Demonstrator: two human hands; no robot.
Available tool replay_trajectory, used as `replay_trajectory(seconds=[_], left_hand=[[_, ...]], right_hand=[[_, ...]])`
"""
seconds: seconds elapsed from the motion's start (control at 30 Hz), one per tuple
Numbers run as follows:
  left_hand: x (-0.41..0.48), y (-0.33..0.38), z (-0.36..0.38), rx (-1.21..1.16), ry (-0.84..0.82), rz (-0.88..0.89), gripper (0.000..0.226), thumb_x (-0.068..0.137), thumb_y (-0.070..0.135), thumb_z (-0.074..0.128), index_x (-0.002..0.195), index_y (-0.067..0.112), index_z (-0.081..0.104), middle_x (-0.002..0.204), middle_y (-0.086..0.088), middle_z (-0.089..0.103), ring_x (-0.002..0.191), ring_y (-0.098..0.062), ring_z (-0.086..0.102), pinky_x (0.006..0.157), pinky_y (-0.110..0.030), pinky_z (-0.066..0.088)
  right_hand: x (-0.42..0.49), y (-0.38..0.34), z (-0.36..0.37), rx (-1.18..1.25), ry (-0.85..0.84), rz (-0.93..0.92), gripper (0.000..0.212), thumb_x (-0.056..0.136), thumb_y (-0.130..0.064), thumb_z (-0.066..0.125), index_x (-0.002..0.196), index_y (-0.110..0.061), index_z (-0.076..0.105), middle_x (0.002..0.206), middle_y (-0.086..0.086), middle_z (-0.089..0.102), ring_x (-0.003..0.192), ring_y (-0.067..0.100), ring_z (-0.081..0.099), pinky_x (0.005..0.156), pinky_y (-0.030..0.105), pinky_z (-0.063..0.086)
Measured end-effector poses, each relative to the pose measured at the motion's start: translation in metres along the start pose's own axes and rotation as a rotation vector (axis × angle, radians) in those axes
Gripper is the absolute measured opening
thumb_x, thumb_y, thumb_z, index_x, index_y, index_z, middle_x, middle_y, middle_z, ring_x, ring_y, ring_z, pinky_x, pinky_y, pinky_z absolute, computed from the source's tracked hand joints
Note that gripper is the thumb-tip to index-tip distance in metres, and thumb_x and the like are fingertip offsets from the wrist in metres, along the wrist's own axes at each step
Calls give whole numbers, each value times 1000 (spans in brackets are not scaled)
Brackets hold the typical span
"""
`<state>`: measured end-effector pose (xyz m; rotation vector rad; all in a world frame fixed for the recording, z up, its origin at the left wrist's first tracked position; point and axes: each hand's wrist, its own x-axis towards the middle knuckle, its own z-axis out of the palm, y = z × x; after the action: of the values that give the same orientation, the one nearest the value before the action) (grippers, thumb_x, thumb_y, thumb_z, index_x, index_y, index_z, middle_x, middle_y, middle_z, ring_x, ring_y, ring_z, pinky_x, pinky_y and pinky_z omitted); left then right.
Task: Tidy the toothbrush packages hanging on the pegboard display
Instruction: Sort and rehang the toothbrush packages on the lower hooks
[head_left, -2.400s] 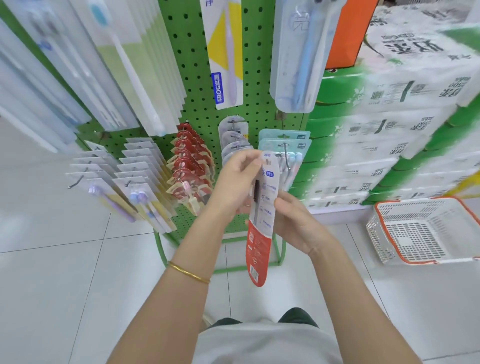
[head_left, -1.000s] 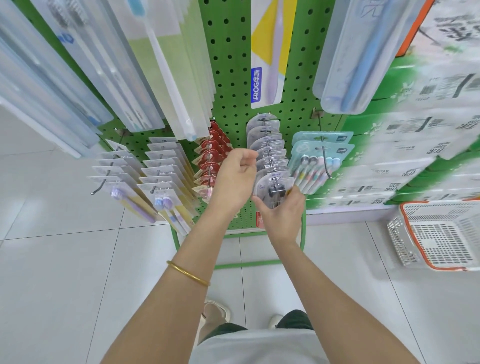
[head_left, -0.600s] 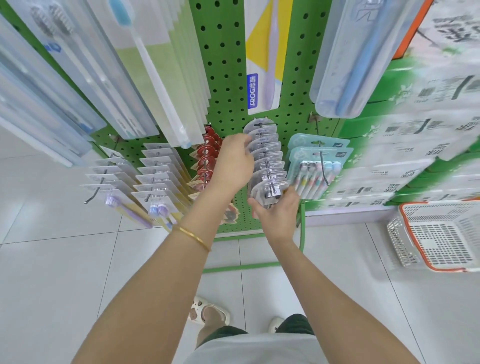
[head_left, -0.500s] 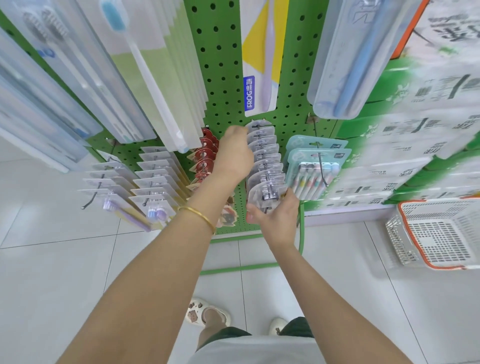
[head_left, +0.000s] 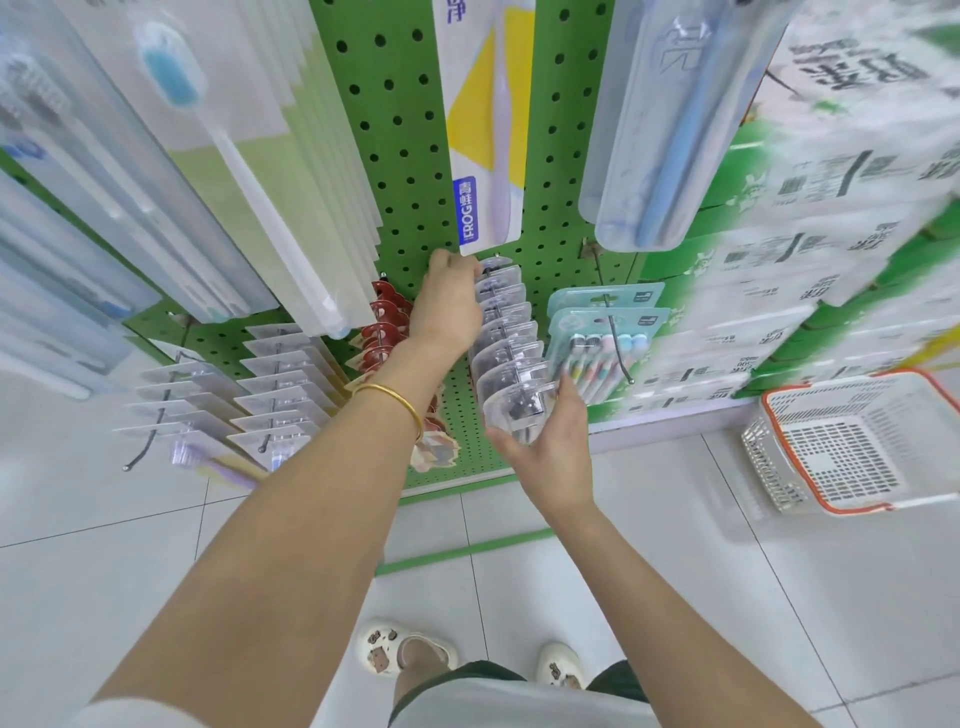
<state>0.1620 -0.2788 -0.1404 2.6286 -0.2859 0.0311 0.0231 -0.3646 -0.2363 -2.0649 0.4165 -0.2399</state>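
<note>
**Toothbrush packages (head_left: 506, 332) lined up on the centre peg, both hands on the row**

From my remote seat I see the clear blister packs hanging one behind another on a single hook low on the green pegboard (head_left: 410, 156), fanned out toward the camera. My operator's left hand (head_left: 451, 304) reaches along the left side of the row to its far end, fingertips up against the rearmost card close to the board. The back of that hand faces me, so I cannot tell whether it pinches the card or only touches it. A gold bangle (head_left: 390, 399) sits on that wrist.

The right hand (head_left: 545, 449) comes in from below and cups the front package (head_left: 519, 410), with the thumb under its lower left edge and the fingers curled up its right side, so that pack is grasped.

Just left of the row hang red packs (head_left: 382, 332), partly hidden by the left wrist. Just right of it hangs a teal multi-pack (head_left: 602, 338) showing pastel brush heads. Further left, two rows of white cards (head_left: 280, 384) hang on their own hooks. A white basket with an orange rim (head_left: 852, 441) rests on the tiled floor (head_left: 104, 545) at the right.
</note>
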Motion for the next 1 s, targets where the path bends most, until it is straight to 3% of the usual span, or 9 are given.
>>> replay_trajectory(seconds=[0.23, 0.47, 0.67, 1.0], left_hand=[[1, -2, 3, 44, -8, 39, 50, 86, -12, 41, 128, 10, 56, 136, -12, 47, 124, -30, 41, 103, -39, 36], [-2, -4, 0, 105, 1, 40, 46, 86, -10, 42, 124, 10, 58, 132, -10, 51, 119, -32, 42, 96, -41, 37], [-12, -9, -5, 217, 20, 9, 24, 84, -9, 42, 96, 6, 57, 120, -15, 51, 109, -33, 44, 86, -41, 39], [-40, -5, -10, 371, 5, -50, 30, 86, -6, 43, 113, 1, 56, 123, -18, 47, 115, -35, 42, 93, -41, 39]], right_hand=[[-1, 0, 0, -13, 13, 16, 109, 71, -31, 82, 149, -3, 10, 148, 17, 29, 139, 27, 25, 112, 41, 29], [-1, -1, -2, -28, 3, 19, 107, 72, -34, 81, 149, -2, 13, 148, 17, 30, 139, 28, 28, 112, 42, 30], [-1, -3, 1, -32, 3, 49, 106, 73, -38, 79, 149, -4, 14, 146, 17, 32, 136, 29, 35, 108, 47, 36], [-2, -5, 3, -74, 11, 54, 101, 77, -39, 76, 149, -2, 15, 142, 16, 36, 132, 28, 37, 107, 40, 37]])
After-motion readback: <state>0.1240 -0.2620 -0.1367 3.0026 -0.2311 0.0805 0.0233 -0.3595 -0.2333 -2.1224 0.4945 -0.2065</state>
